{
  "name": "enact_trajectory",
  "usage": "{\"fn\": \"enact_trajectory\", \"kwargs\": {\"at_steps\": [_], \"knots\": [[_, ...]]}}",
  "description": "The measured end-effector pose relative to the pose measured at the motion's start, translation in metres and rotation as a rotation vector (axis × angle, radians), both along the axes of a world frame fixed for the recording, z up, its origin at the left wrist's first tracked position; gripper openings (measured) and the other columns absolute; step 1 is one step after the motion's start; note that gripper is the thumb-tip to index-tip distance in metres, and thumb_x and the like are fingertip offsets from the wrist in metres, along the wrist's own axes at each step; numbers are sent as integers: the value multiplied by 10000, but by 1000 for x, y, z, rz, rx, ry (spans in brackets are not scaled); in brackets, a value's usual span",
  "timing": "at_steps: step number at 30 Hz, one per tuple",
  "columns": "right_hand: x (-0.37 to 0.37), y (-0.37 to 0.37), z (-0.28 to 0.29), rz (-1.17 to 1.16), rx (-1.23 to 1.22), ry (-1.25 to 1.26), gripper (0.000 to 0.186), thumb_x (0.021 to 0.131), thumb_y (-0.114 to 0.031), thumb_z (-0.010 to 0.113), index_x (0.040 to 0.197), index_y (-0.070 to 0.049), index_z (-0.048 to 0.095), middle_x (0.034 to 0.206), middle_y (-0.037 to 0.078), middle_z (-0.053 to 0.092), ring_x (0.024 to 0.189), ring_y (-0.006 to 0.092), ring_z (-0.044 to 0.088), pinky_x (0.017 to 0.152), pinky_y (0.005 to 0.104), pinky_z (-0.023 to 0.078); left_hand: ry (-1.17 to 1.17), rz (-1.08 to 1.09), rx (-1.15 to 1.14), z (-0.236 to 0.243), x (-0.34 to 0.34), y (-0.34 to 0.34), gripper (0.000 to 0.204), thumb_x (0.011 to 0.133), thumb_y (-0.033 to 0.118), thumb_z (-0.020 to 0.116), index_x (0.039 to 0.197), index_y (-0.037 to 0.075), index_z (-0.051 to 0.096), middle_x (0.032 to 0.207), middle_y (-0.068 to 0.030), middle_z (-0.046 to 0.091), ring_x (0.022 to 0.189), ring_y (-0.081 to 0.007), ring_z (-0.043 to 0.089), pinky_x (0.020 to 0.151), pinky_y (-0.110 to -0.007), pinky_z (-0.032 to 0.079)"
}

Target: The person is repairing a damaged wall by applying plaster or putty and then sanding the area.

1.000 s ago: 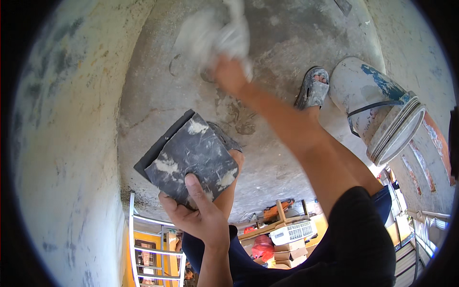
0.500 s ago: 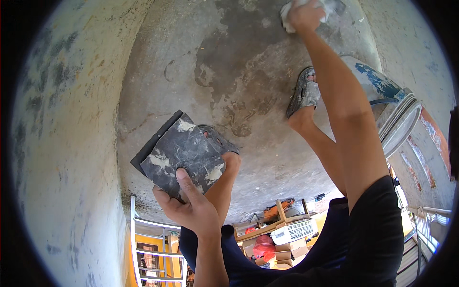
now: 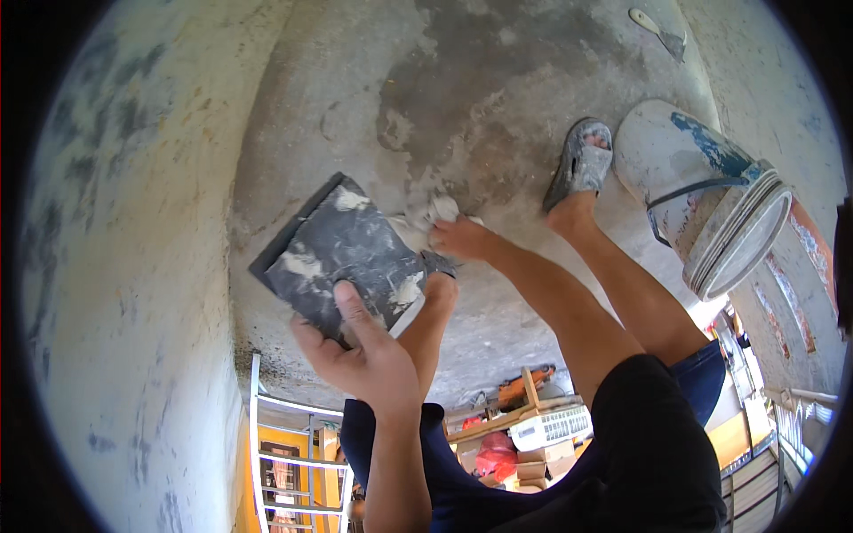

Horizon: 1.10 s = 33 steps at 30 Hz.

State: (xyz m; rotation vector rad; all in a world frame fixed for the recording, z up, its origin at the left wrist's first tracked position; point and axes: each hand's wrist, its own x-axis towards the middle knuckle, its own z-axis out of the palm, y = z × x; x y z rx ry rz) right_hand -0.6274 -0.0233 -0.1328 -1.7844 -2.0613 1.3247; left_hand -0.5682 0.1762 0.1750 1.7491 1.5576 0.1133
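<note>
My left hand [image 3: 369, 351] is closed round the near edge of a dark grey, bent flat sheet [image 3: 342, 244], with the thumb on top. Pale, plaster-like smears mark the sheet. Just right of it, my right hand [image 3: 462, 238] has its fingers closed on a whitish crumpled cloth [image 3: 434, 216], slightly blurred by motion. The cloth is beside the sheet's right edge, above my left shoe [image 3: 438, 264]. Whether cloth and sheet touch, I cannot tell.
On the concrete floor [image 3: 302, 160], dark damp patches spread ahead. A putty knife [image 3: 659, 34] lies far right by the wall. A smeared bucket [image 3: 666, 160] stands right of my right shoe [image 3: 582, 164]. A bare wall [image 3: 133, 266] rises on the left; a white ladder [image 3: 302, 460] is near it.
My right hand has come back from the far right with the cloth to beside the sheet. The putty knife now shows there. My left hand still holds the sheet, nearly unmoved.
</note>
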Motion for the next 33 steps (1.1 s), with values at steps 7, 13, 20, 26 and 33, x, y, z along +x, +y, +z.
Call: {"fn": "enact_trajectory", "kwargs": {"at_steps": [7,13,20,26,33], "knots": [[251,38,-54,-663,226,-392,334,978,-338,534,1223,-130,624,1198,165,623,1040,300,656,846,451,575,34,-36,6,6,-17,5,319,1027,228,641,1188,-27,540,1089,-119,647,943,-127,621,815,-252,523],[355,149,11,-1488,-129,-351,436,1004,-382,538,1337,-100,541,1216,345,579,1117,460,605,956,557,484,-51,74,20,15,-8,3,373,1030,221,632,1281,-38,535,1137,-117,656,989,-129,634,848,-242,527],[67,120,-10,-671,31,-119,202,903,-221,576,1055,-116,659,1102,64,602,1110,262,580,665,421,567,-158,74,34,18,20,-4,352,1026,221,643,1244,-40,551,1103,-117,664,972,-131,628,851,-254,504],[85,-34,-42,-510,301,-49,262,915,-177,568,1159,-198,660,1229,80,591,1236,261,563,832,411,581,-146,41,-60,3,18,-29,321,1030,215,634,1185,-50,538,1090,-128,646,952,-142,602,836,-277,489],[277,-34,0,-985,-38,-584,368,916,-272,637,1268,-173,597,1272,201,563,1154,393,568,862,480,558,-118,85,-91,22,11,-16,364,1032,231,629,1207,-65,511,1138,-162,628,1002,-167,609,857,-283,500]]}}
